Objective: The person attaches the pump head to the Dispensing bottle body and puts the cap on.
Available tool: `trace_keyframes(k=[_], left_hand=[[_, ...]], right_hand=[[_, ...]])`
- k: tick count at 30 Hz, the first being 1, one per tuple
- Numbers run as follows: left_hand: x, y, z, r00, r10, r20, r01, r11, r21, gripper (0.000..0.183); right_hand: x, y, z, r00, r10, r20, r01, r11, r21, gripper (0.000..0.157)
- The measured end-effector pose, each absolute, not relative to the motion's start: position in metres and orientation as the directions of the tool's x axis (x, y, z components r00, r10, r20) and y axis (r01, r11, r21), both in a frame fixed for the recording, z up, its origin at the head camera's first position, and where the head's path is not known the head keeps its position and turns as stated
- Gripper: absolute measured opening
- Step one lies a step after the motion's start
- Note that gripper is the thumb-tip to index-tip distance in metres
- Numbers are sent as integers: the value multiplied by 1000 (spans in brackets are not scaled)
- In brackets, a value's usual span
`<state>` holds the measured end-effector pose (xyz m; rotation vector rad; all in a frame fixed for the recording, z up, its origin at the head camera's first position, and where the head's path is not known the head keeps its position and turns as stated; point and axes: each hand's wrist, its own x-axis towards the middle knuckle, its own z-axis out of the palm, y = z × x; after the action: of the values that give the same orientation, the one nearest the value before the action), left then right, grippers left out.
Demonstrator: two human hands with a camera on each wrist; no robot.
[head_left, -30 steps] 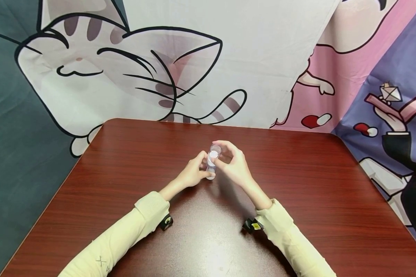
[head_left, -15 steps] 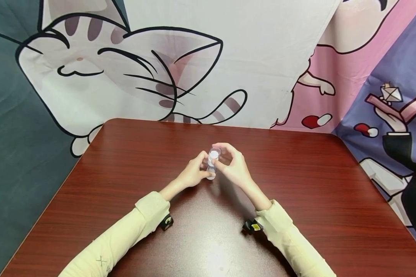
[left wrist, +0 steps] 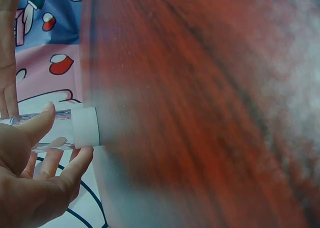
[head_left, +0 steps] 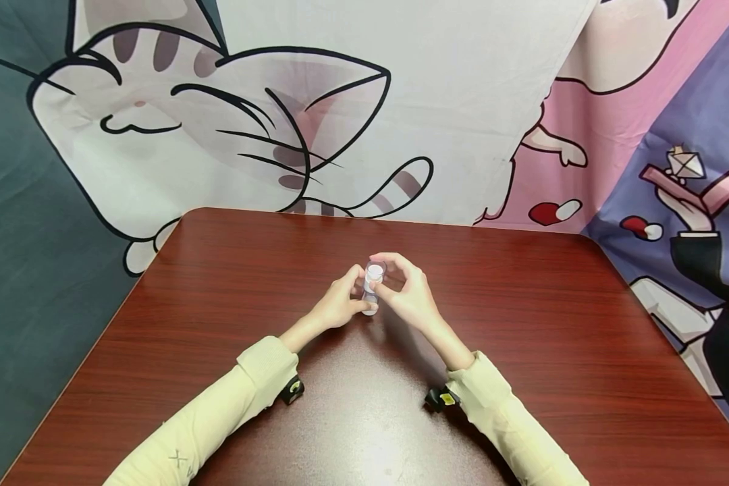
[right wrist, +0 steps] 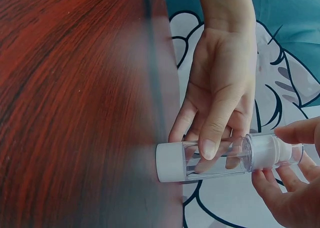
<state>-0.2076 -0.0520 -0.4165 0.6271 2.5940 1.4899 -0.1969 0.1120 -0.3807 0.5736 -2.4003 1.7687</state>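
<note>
A small clear bottle (head_left: 370, 290) with a white base (right wrist: 167, 162) and a white pump top (right wrist: 267, 153) stands upright on the dark red table (head_left: 522, 337), near its middle. My left hand (head_left: 337, 304) grips the clear body (right wrist: 220, 160) with thumb and fingers. In the left wrist view the white base (left wrist: 86, 128) shows between thumb and fingers. My right hand (head_left: 403, 290) pinches the white pump top from the right side. Both sleeves are pale yellow.
The table's rounded far edge (head_left: 370, 217) meets a hanging cloth with a cartoon cat (head_left: 219, 121). A pink and purple printed cloth (head_left: 662, 135) hangs at the right. A small black device (head_left: 291, 390) sits at each wrist.
The right hand has sunk slightly onto the bottle's top, its fingers closing in a little. The left hand and the bottle stay in place.
</note>
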Motion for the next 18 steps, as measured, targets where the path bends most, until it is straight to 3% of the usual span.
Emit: trace_keyframes(k=[18], left_hand=[[-208, -52, -416, -912, 392, 118, 292, 423, 858, 37]], right_hand=[[-198, 112, -385, -920, -230, 318, -374, 271, -887, 34]])
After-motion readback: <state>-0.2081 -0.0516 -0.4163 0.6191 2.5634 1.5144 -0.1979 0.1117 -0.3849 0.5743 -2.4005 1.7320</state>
